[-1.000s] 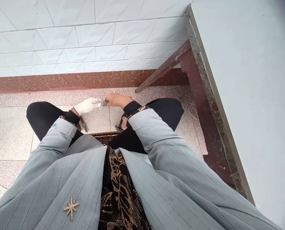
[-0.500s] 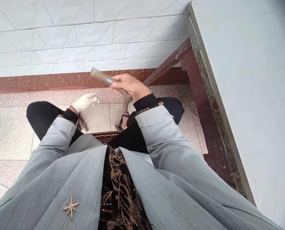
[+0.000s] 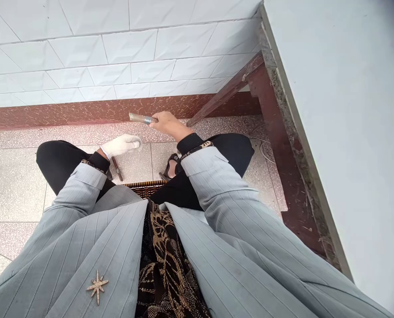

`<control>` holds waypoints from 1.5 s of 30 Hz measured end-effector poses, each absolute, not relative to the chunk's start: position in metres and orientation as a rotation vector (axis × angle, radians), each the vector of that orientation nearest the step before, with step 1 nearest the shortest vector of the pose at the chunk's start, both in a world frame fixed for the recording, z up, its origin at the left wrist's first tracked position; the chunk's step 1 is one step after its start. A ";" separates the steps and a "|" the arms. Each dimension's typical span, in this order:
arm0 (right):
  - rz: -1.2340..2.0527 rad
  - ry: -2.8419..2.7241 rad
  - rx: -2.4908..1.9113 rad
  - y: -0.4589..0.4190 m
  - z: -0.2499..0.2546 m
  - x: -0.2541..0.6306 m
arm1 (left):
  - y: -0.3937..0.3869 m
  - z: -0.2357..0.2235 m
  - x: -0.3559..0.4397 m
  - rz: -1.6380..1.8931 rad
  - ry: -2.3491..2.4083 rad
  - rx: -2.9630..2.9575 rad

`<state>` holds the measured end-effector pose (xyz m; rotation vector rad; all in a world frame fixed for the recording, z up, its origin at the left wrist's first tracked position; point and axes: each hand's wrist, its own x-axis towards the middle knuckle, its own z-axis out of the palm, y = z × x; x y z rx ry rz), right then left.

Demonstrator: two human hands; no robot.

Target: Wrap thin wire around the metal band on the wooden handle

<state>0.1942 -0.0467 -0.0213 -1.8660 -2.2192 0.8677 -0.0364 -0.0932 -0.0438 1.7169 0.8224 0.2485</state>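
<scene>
Nearer me than the red-brown skirting (image 3: pixel 51 114), my right hand (image 3: pixel 168 123) grips a pale-ended tool (image 3: pixel 139 118), my gloved left hand (image 3: pixel 121 145) curls farther from it, and a brown stick (image 3: pixel 117 168) lies farther still.

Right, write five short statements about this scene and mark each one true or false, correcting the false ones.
1. The left hand is apart from the right hand. True.
2. The left hand is bare. False: it wears a white glove.
3. The right hand holds a tool. True.
4. A brooch is on the jacket. True.
5. The brooch is round. False: it is star-shaped.
</scene>
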 end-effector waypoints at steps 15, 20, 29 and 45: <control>1.587 -2.931 -1.272 -0.063 -0.020 0.186 | -0.082 -0.039 -0.052 0.304 0.958 1.776; 1.794 -2.683 -0.990 -0.058 -0.004 0.201 | -0.080 -0.037 -0.054 0.362 0.996 1.733; 1.360 -1.714 -1.336 -0.048 -0.008 0.209 | -0.091 -0.044 -0.034 0.306 0.921 1.634; 0.890 -2.901 -1.594 -0.061 -0.030 0.178 | -0.089 -0.038 -0.036 0.252 0.983 1.938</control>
